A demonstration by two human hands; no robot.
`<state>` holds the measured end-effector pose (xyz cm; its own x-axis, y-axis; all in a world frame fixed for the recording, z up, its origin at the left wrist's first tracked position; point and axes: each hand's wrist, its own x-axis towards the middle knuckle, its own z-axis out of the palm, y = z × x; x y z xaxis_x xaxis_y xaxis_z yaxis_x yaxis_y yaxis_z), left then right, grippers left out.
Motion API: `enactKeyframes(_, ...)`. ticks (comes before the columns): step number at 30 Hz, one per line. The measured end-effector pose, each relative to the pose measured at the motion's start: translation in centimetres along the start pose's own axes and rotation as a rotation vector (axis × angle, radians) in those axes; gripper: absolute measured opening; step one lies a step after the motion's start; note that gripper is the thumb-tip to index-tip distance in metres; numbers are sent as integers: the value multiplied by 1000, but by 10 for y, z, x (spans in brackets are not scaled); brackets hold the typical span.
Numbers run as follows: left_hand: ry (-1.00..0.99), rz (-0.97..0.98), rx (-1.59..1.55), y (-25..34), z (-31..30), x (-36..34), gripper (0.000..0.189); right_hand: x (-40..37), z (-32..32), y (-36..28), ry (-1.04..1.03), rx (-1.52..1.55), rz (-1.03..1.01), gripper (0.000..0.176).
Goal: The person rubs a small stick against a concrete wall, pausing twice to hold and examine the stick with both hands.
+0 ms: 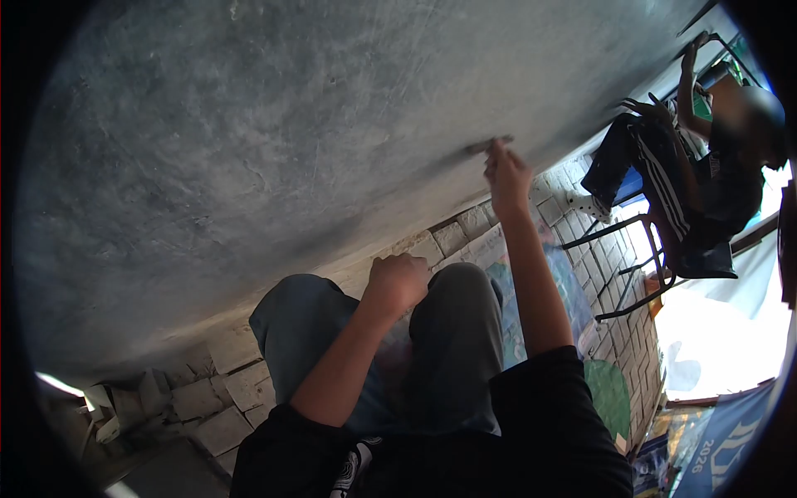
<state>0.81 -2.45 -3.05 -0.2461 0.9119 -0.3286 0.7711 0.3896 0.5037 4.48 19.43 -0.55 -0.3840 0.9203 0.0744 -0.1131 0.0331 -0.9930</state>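
A broad grey wall (274, 124), smooth with faint scratches and darker smudges, fills the upper left. My right hand (508, 176) reaches up to it, fingers pinched together. A small dark thing (507, 139) shows at those fingertips, too small to name, and a shadow falls on the wall beside it. My left hand (400, 280) is closed in a fist over my bent knees (457, 324), in front of the wall's lower edge. The inside of that fist is hidden.
White brickwork (224, 390) runs below the wall. At right, another person (706, 166) in dark clothes sits on a metal-framed chair (639, 266), one arm raised towards the wall. A green round patch (608, 398) and a blue printed cloth (722, 448) are at lower right.
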Motion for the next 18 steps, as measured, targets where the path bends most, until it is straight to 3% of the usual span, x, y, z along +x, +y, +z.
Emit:
enactKeyframes(3,40,-31,30,-7,-1,-2,24,-1,-12,2,15,67,-59,30)
enactKeyframes(8,43,-64,38,-13,0,-5,23,-11,30,-107,-40,192,-474,29)
enactKeyframes(12,74,-73,35,-16,-2,-7,22,-22,59,-101,-23,102,-532,30)
enactKeyframes(14,81,-68,46,-15,-3,-7,23,-23,48,-60,-49,215,-349,30)
enactKeyframes(16,37,-72,36,-12,-12,-8,24,-35,37,-6,44,24,-114,28)
enactKeyframes(17,-19,-73,31,-10,-12,-9,26,-34,25,23,7,8,76,28)
enactKeyframes(18,-21,-67,36,-9,-11,-11,26,-35,17,29,6,61,136,27)
